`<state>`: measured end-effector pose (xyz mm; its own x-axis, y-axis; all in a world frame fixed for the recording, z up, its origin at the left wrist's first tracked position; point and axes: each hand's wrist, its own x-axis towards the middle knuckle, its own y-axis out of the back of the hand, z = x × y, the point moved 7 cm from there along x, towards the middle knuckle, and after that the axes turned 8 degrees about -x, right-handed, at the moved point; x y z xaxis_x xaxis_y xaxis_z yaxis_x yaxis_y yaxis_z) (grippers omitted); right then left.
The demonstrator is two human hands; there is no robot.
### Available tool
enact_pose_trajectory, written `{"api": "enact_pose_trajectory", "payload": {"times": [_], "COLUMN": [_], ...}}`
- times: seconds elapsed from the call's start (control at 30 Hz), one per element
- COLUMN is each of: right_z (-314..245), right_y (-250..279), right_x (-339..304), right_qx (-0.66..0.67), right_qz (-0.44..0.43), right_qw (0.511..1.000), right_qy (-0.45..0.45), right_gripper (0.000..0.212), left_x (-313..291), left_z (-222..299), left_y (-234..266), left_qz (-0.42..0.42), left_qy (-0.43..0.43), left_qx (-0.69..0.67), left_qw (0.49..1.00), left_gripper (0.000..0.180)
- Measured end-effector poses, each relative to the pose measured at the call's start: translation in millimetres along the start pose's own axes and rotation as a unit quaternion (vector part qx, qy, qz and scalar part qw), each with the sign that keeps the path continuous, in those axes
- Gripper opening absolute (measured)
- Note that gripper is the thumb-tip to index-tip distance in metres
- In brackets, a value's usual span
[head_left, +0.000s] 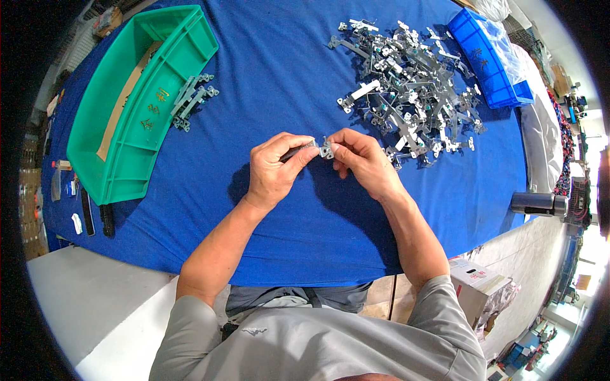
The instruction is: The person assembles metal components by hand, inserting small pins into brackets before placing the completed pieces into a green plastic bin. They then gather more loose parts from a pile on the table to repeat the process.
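Above the middle of the blue-covered table, my left hand (272, 170) and my right hand (368, 165) meet at one small silver metal bracket (326, 151). Its dark bar is pinched between my left thumb and fingers, while my right thumb and forefinger grip the end with holes. My fingers hide much of the part. To the right of my right hand spreads a heap of similar metal brackets (413, 130), some with greenish bits. A small group of brackets (190, 101) lies in a neat cluster on the left, beside a green crate (143, 136).
The blue cloth (279, 70) covers the table. A blue plastic bin (483, 63) with clear plastic inside stands far right. Near the right edge lies a metallic flask (539, 204). Below it, a cardboard box (473, 279) sits off the table. Dark tools (88, 213) lie at the left edge.
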<state>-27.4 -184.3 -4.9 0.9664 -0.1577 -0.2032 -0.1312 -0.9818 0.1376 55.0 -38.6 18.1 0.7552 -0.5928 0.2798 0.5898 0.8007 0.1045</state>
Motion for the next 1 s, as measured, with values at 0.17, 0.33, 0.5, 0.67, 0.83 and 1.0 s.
{"api": "enact_pose_trajectory", "payload": {"times": [0.17, 0.33, 0.5, 0.67, 0.83, 1.0], "right_z": [-3, 0, -4, 3, -1, -3], "right_y": [-1, 0, 15, 0, 1, 3], "right_x": [3, 1, -1, -3, -2, -1], "right_qx": [0.084, 0.014, 0.054, 0.029, 0.011, -0.047], "right_qz": [0.010, 0.014, 0.084, -0.012, 0.001, 0.000], "right_qw": [0.996, 1.000, 0.994, 0.997, 0.999, 0.999], "right_qy": [-0.005, 0.009, -0.033, -0.072, -0.051, -0.015], "right_gripper": [0.020, 0.020, 0.018, 0.018, 0.018, 0.018], "left_x": [-2, 0, -1, -1, -1, -1], "left_z": [6, 10, 14, 11, 6, -6], "left_y": [-5, -10, -4, 4, 6, 1], "left_qz": [-0.014, -0.033, -0.003, 0.041, 0.052, 0.017], "left_qy": [-0.040, -0.084, -0.106, -0.051, -0.021, 0.042], "left_qx": [0.027, 0.033, 0.053, 0.003, -0.008, -0.054], "left_qw": [0.999, 0.995, 0.993, 0.998, 0.998, 0.997], "left_gripper": [0.017, 0.016, 0.016, 0.016, 0.014, 0.015]}}
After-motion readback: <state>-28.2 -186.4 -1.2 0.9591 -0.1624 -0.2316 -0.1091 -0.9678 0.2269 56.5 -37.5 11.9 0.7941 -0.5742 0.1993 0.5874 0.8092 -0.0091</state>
